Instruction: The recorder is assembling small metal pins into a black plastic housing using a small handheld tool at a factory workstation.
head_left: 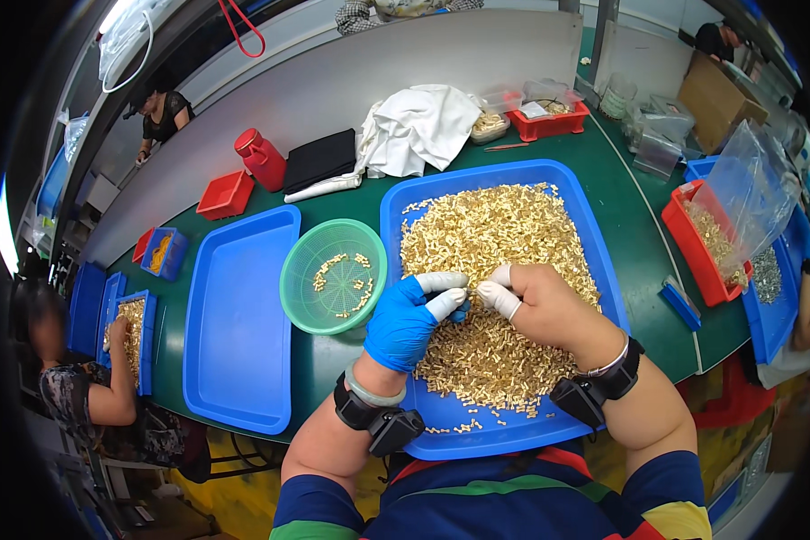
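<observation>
My left hand, in a blue glove with white finger covers, is closed in a pinch above a heap of small gold-coloured, bone-shaped metal pieces. Close beside it, my right hand pinches too, bare except for white covers on thumb and finger. The fingertips of both nearly meet; whatever lies in them is too small to tell from the heap behind. A big blue tray carries the heap. Left of it, a green mesh basket has several of the same pieces scattered inside.
Another blue tray lies left of the basket. Behind stand a red bin, a red flask, black cloth, white cloth and a red box. At right are a blue block and a red bin. A co-worker sits left.
</observation>
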Demonstrator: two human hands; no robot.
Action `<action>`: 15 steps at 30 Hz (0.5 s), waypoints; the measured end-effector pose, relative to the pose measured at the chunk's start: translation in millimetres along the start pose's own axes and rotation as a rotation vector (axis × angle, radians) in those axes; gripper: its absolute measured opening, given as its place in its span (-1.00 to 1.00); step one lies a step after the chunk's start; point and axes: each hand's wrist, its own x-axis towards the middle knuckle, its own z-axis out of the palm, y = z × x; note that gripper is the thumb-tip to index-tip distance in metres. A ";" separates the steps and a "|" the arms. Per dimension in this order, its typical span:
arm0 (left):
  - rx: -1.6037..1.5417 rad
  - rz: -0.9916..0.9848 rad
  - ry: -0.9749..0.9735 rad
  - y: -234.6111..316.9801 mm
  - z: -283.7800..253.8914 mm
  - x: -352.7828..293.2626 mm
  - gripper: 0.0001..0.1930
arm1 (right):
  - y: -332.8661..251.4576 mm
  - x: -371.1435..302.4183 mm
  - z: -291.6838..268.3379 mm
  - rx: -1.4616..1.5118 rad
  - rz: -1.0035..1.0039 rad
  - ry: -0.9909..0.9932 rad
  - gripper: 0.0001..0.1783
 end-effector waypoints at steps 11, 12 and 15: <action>-0.125 0.000 0.012 6.1 2.6 -1.5 -0.79 | -2.6 -0.2 -0.1 0.162 -0.054 0.053 -0.90; -0.154 -0.003 0.008 5.9 1.4 -1.8 -0.79 | -3.3 -0.5 0.3 0.145 -0.062 0.060 -0.90; -0.164 0.008 0.024 2.5 0.0 -0.7 -0.78 | -3.6 -0.8 1.6 0.110 -0.077 0.072 -0.89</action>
